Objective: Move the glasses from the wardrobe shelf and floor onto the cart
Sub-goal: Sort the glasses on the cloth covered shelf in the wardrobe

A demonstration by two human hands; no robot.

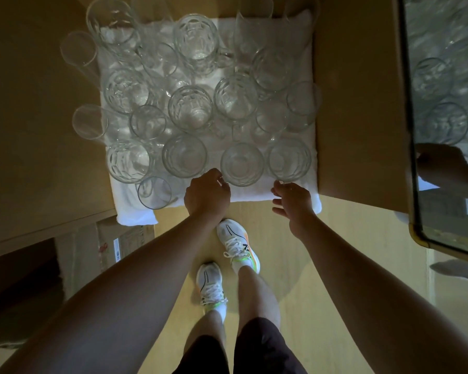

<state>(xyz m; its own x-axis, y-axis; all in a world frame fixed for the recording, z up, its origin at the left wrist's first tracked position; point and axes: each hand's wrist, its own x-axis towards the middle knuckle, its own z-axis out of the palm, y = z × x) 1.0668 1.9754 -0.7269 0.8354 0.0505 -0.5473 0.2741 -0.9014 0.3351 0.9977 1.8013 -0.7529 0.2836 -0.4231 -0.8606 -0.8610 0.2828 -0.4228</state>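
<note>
Dim wooden wardrobe shelf holds a white cloth [254, 194] crowded with clear, breakable glasses [189, 109]. Left hand [207, 195] touches a front tumbler [242, 164], curled; right hand [292, 201] spread, empty. Hold sides gently.

A white towel [295, 191] lies spread on the wooden floor [322, 265], its near edge rumpled at the left corner. Many clear glasses [189, 109] stand upright and close-packed on it, some touching. Two glasses [89, 121] at the left overhang or stand just off its edge. Beside the towel's left corner a cardboard box [111, 247] rests on the floor.
</note>
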